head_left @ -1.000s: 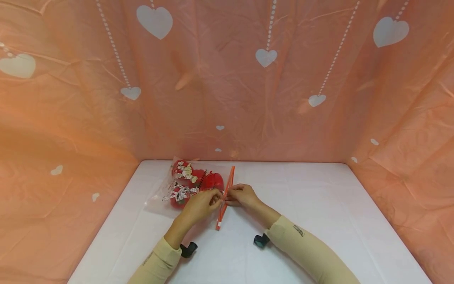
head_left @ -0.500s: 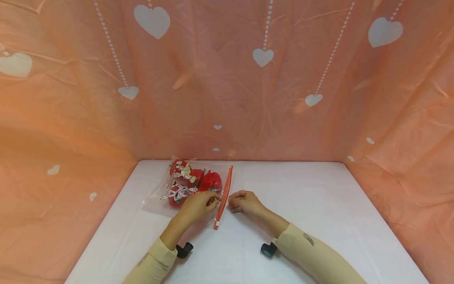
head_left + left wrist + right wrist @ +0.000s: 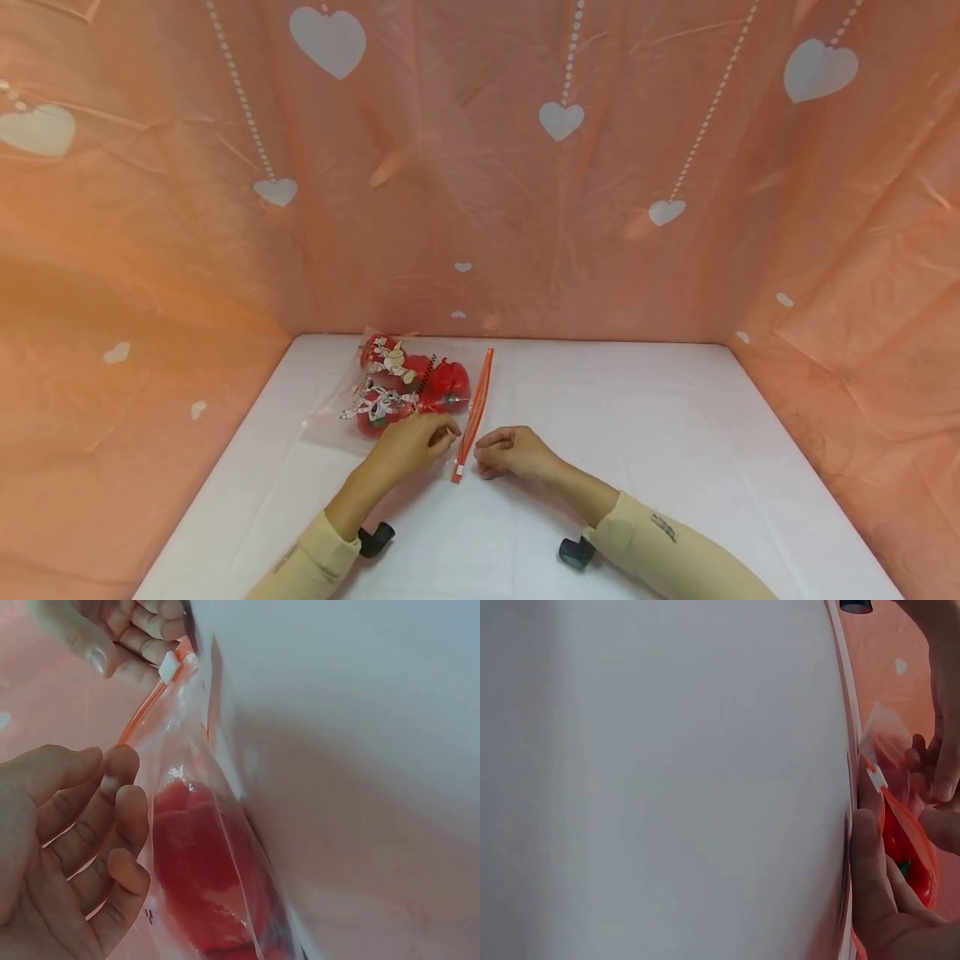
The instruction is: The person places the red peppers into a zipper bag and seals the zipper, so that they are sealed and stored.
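Note:
A clear zip bag [image 3: 330, 417] with cartoon prints lies at the table's back left and holds several red bell peppers [image 3: 447, 387]. Its orange zip edge [image 3: 480, 392] faces right, and the two strips part in the right wrist view. A white slider [image 3: 169, 666] sits at the near end of the zip. My left hand [image 3: 412, 440] hovers at the bag's near right part, fingers loosely bent, with no film visible between thumb and forefinger. Just right of the slider is my right hand [image 3: 517, 452], its fingers loosely curled and holding nothing visible.
The bag lies on a white table [image 3: 615, 417]. Behind and beside it hangs an orange curtain [image 3: 480, 208] with white hearts. A dark wrist camera [image 3: 377, 540] is strapped below my left hand, another wrist camera [image 3: 576, 553] below my right.
Both hands have come away from the middle of the zip edge and shifted toward its near end. The bag has stayed almost in place.

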A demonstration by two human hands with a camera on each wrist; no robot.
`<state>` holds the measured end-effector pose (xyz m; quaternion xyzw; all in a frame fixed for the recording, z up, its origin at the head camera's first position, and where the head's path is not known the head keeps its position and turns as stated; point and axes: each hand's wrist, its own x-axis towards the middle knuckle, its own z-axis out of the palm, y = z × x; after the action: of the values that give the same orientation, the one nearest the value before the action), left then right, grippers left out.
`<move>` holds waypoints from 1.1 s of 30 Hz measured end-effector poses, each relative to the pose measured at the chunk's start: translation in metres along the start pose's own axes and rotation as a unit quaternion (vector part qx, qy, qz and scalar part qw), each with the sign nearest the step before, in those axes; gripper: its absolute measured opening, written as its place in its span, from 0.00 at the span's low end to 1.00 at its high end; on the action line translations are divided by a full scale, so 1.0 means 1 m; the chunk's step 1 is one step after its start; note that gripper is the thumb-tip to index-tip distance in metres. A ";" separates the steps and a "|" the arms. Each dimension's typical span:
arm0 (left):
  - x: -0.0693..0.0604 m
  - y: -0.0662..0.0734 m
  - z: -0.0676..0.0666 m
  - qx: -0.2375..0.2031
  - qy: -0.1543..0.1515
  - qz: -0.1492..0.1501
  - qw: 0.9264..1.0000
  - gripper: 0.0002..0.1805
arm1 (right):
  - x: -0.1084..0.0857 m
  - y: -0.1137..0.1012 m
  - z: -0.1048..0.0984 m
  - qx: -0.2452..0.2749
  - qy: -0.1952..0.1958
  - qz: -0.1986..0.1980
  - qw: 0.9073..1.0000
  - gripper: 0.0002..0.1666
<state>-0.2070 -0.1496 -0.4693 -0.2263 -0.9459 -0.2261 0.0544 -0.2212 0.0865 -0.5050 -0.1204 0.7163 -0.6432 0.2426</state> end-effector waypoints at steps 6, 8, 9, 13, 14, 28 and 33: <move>-0.008 -0.002 0.001 -0.007 0.001 0.008 1.000 0.04 | -0.004 0.001 0.007 0.015 -0.017 0.012 1.000 0.14; -0.010 -0.003 0.001 -0.009 0.001 0.011 1.000 0.04 | -0.005 0.001 0.010 0.015 -0.020 0.017 1.000 0.13; -0.011 -0.004 0.002 -0.011 0.000 0.013 1.000 0.04 | -0.005 0.001 0.011 0.014 -0.020 0.020 0.999 0.13; -0.015 -0.007 0.002 -0.013 -0.004 0.018 1.000 0.04 | -0.006 0.000 0.014 0.005 -0.028 0.024 0.999 0.12; -0.016 -0.007 0.002 -0.013 -0.007 0.018 1.000 0.04 | -0.006 0.000 0.015 0.005 -0.031 0.024 0.999 0.12; -0.031 -0.014 0.005 -0.028 -0.030 0.002 0.999 0.02 | 0.004 0.005 0.020 0.027 -0.066 0.048 0.996 0.13; -0.036 -0.014 0.004 -0.031 -0.034 -0.003 0.999 0.03 | 0.006 0.004 0.023 0.040 -0.064 0.054 0.996 0.13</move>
<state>-0.1816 -0.1733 -0.4855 -0.2324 -0.9404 -0.2479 0.0142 -0.2144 0.0646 -0.5110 -0.1126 0.6785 -0.6481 0.3272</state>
